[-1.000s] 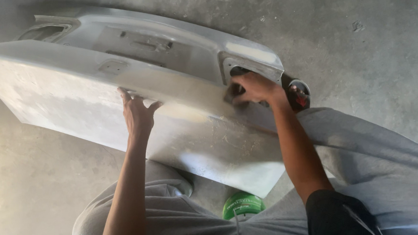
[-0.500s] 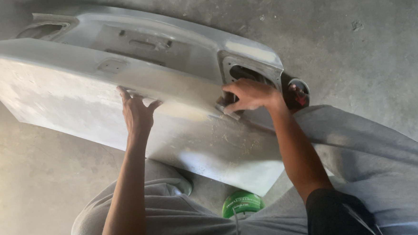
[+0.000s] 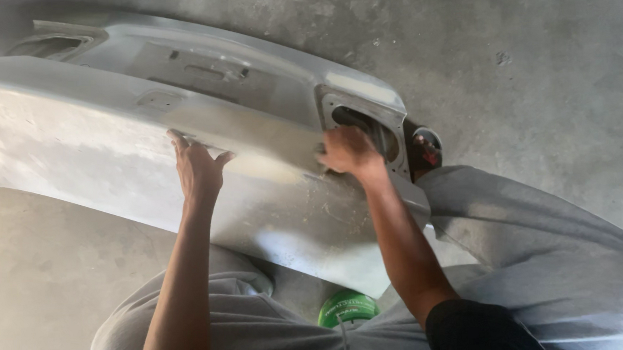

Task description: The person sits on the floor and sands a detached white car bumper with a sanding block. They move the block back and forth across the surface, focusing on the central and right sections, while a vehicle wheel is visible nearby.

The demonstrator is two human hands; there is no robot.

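Head view looks straight down on a concrete floor (image 3: 547, 63), which fills the frame from ten o'clock round to four o'clock. Across it lies a large grey car body panel (image 3: 97, 158), sanded dull, running from nine o'clock toward the centre and resting against the person's knees; a lamp cut-out (image 3: 366, 126) opens near its end at about one o'clock from the middle. Grey trousers (image 3: 542, 241) take up the lower edge from four to eight o'clock. The left hand (image 3: 197, 167) lies with fingers spread, flat on the panel's ridge just left of centre, bracing it. The right hand (image 3: 346, 152) is curled and pressed on the panel beside the cut-out; whether it grips a sanding pad cannot be told. A sandalled foot (image 3: 425, 149) shows just past the panel's end at two o'clock, and a small green tin lid (image 3: 347, 309) sits between the knees at six o'clock. To rub this patch well, it seems best to keep the bracing hand firm and the strokes even along the ridge.
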